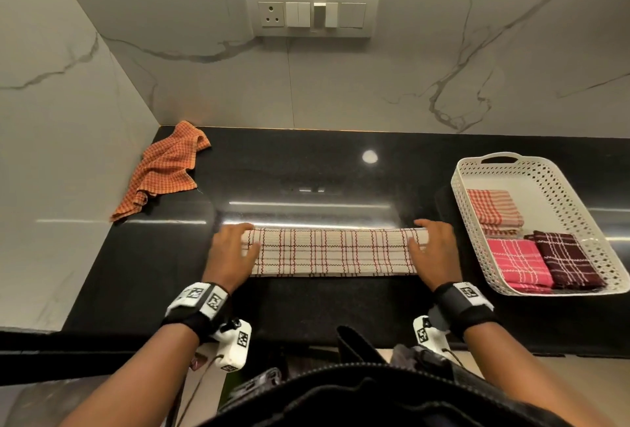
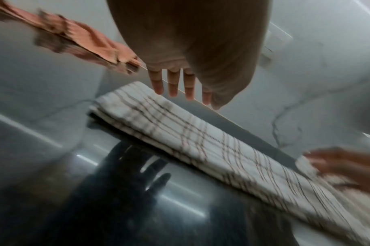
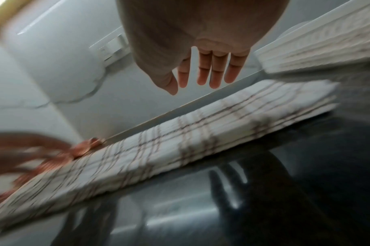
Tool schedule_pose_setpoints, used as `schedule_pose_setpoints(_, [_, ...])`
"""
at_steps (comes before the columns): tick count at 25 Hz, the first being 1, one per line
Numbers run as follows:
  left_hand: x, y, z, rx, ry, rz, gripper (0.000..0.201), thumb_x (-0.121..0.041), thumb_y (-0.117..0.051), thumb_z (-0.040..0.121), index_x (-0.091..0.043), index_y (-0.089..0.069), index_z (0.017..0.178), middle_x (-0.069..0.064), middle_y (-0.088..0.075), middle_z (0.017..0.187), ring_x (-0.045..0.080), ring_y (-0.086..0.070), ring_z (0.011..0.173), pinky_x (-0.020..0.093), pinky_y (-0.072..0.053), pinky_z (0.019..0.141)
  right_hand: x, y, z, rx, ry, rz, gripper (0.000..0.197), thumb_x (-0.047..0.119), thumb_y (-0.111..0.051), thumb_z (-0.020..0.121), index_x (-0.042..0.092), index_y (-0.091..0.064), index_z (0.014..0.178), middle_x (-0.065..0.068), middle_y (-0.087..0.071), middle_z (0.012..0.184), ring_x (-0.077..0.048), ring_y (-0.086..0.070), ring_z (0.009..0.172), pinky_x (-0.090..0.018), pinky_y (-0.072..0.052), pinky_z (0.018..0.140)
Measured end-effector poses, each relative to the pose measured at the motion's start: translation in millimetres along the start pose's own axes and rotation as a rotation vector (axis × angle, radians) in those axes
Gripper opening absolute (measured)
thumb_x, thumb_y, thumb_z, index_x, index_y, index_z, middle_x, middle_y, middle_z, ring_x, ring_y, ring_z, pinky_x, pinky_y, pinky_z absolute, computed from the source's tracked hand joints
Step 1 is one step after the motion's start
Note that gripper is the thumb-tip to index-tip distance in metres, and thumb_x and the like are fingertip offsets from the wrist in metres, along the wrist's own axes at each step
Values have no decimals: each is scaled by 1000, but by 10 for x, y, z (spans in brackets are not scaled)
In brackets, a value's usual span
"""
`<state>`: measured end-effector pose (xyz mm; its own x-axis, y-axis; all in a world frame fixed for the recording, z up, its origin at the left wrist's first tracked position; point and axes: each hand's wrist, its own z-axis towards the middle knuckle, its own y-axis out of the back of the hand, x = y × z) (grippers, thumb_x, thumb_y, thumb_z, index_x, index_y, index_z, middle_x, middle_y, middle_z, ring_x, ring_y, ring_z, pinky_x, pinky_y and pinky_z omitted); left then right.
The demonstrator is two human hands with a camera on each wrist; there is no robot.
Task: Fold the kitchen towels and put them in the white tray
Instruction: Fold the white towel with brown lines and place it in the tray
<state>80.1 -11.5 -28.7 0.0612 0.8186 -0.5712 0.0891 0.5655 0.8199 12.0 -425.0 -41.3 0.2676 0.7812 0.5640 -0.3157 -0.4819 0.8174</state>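
Note:
A cream towel with red checks (image 1: 332,251) lies folded into a long strip on the black counter, seen also in the left wrist view (image 2: 201,136) and the right wrist view (image 3: 180,133). My left hand (image 1: 235,249) is over its left end and my right hand (image 1: 431,249) over its right end. Both wrist views show straight fingers (image 2: 172,83) (image 3: 213,69) held just above the cloth, gripping nothing. An orange checked towel (image 1: 163,169) lies crumpled at the back left. The white tray (image 1: 545,174) stands at the right.
Three folded towels lie in the tray: a light red one (image 1: 494,212), a pink one (image 1: 518,264) and a dark maroon one (image 1: 566,264). A marble wall closes the left side and the back, with a switch panel (image 1: 312,12). The counter's front edge is near my wrists.

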Motion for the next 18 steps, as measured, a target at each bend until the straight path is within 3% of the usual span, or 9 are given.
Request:
schedule_pose_setpoints(3, [-501, -366, -23, 183, -306, 145, 41, -33, -54, 100, -23, -53, 140, 4, -48, 146, 25, -43, 136, 45, -38, 113, 512, -333, -102, 171, 232, -67, 34, 31, -59, 92, 17, -63, 122, -5, -55, 119, -22, -55, 108, -37, -47, 94])
schedule_pose_setpoints(5, [-706, -664, -1, 292, -407, 290, 47, -33, -42, 104, -26, -39, 151, 3, -30, 162, 26, -24, 151, 50, -25, 122, 771, -586, -182, 295, 368, -162, 37, 35, -52, 95, 19, -60, 128, -4, -55, 123, -22, -55, 111, -37, -47, 94])
schedule_pose_setpoints(6, [-758, -789, 31, 338, -421, 355, 51, -33, -37, 106, -27, -30, 156, 1, -19, 167, 26, -12, 155, 52, -17, 124, 865, -693, -198, 351, 397, -213, 41, 35, -49, 97, 19, -55, 134, -6, -53, 131, -24, -53, 119, -39, -44, 100])
schedule_pose_setpoints(7, [-774, -888, 72, 379, -410, 404, 54, -35, -32, 107, -27, -20, 159, 0, -9, 169, 25, -2, 156, 53, -9, 125, 939, -777, -206, 418, 394, -267, 47, 35, -45, 98, 20, -48, 142, -9, -48, 143, -28, -46, 132, -42, -37, 110])
schedule_pose_setpoints(9, [-739, -1015, 108, 434, -360, 451, 59, -41, -23, 107, -26, -5, 162, -2, 5, 170, 23, 12, 155, 52, 3, 125, 957, -890, -219, 569, 340, -348, 59, 41, -33, 103, 20, -22, 158, -9, -18, 165, -27, -13, 153, -46, -13, 124])
schedule_pose_setpoints(11, [-649, -1067, 104, 430, -368, 471, 62, -47, -18, 107, -28, 3, 161, -3, 14, 168, 22, 21, 153, 48, 12, 124, 894, -924, -219, 642, 313, -386, 67, 55, -17, 102, 25, -1, 160, -2, 8, 168, -22, 10, 154, -46, 2, 125])
schedule_pose_setpoints(14, [-507, -1067, 85, 409, -376, 473, 65, -55, -10, 102, -31, 7, 160, -5, 20, 166, 23, 22, 153, 44, 17, 121, 786, -943, -239, 666, 345, -390, 84, 72, 9, 84, 32, 8, 158, 2, 19, 165, -19, 19, 152, -46, 6, 124])
schedule_pose_setpoints(18, [-183, -908, 111, 367, -250, 489, 73, -62, 1, 95, -30, 14, 159, -6, 22, 165, 22, 24, 152, 45, 14, 123, 688, -958, -215, 633, 319, -375, 71, 69, -8, 96, 37, 10, 157, 4, 23, 163, -19, 23, 150, -44, 12, 122])
